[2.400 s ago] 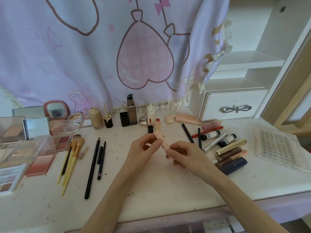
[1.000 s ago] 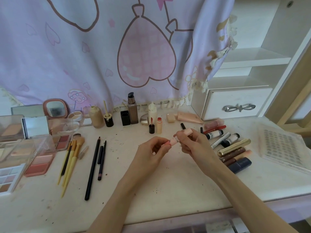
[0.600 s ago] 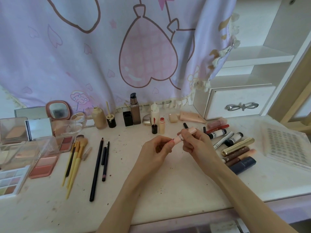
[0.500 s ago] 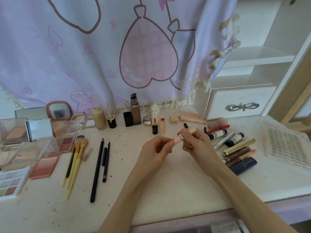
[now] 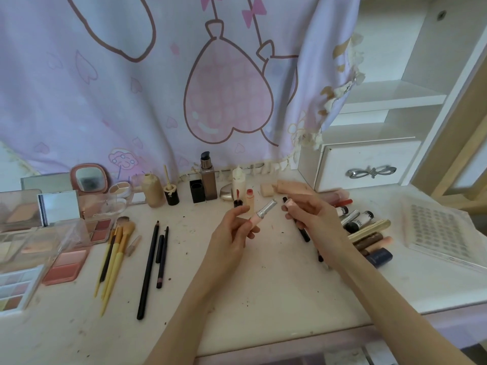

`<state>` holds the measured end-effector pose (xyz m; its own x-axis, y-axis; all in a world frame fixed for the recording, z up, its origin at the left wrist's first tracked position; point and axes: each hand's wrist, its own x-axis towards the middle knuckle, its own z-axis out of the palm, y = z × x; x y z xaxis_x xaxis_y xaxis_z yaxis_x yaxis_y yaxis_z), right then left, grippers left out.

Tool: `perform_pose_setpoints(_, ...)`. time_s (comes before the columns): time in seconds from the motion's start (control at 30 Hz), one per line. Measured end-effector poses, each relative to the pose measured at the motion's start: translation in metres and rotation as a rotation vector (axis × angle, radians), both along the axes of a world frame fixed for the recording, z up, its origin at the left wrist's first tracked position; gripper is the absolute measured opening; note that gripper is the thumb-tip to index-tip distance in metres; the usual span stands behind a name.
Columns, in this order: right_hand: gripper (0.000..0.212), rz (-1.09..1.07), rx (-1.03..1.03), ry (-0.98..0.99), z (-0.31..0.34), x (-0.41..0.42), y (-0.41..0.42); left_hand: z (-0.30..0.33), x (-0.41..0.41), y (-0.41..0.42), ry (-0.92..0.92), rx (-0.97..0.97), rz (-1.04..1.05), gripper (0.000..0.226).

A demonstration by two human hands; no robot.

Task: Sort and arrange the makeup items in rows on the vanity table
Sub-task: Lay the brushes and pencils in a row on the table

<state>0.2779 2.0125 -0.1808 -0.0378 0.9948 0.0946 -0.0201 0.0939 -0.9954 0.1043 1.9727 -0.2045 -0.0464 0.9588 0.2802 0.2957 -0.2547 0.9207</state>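
My left hand (image 5: pixel 234 233) grips the pink base of a lipstick (image 5: pixel 262 214), whose bare silver tube points up and to the right. My right hand (image 5: pixel 313 219) holds the lipstick's peach cap (image 5: pixel 288 202) a short way to the right of it. Both hands hover above the middle of the vanity table (image 5: pixel 250 291). A row of tubes (image 5: pixel 369 233) lies at the right, partly behind my right wrist. Pencils (image 5: pixel 152 259) and yellow brushes (image 5: pixel 113 254) lie in rows at the left. Bottles (image 5: pixel 208 177) stand along the back.
Palettes (image 5: pixel 66 264) and clear compact cases are stacked at the far left, with a small pink mirror (image 5: pixel 88 177) behind them. A white drawer unit (image 5: pixel 366 164) stands at the back right. A clear lidded tray (image 5: pixel 442 233) lies at the right edge. A pink curtain hangs behind.
The lipstick was whole between both hands. Now the cap is off: my right hand has drawn it to the right, while my left hand keeps the base with its silver tube bare.
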Motion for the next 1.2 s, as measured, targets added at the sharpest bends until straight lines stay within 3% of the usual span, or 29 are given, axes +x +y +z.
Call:
perform_pose_setpoints(0.1,0.018,0.068,0.009,-0.101,0.002,0.001,-0.003,-0.001,0.001,0.002,0.122,0.024,0.007,0.024)
perform_pose_setpoints(0.27,0.007,0.006,0.067,-0.158,0.002,0.001,-0.002,0.001,0.007,0.002,0.095,-0.030,0.022,0.011)
perform_pose_setpoints(0.37,0.012,-0.011,0.109,-0.208,0.005,0.003,0.008,0.001,0.014,0.011,0.266,-0.011,0.097,0.014)
perform_pose_setpoints(0.63,0.010,-0.026,0.201,-0.572,0.004,0.006,0.038,-0.001,0.049,0.031,0.325,-0.004,0.314,0.013)
perform_pose_setpoints(0.8,0.015,-0.002,0.254,-0.771,0.000,0.006,0.054,0.001,0.062,0.043,0.404,-0.099,0.400,0.022)
perform_pose_setpoints(0.93,0.016,-0.009,0.267,-0.830,-0.003,0.004,0.064,0.004,0.065,0.052,0.552,-0.181,0.483,0.027)
perform_pose_setpoints(1.2,0.014,0.013,0.267,-0.881,-0.007,0.006,0.072,0.001,0.070,0.061,0.618,-0.212,0.535,0.030)
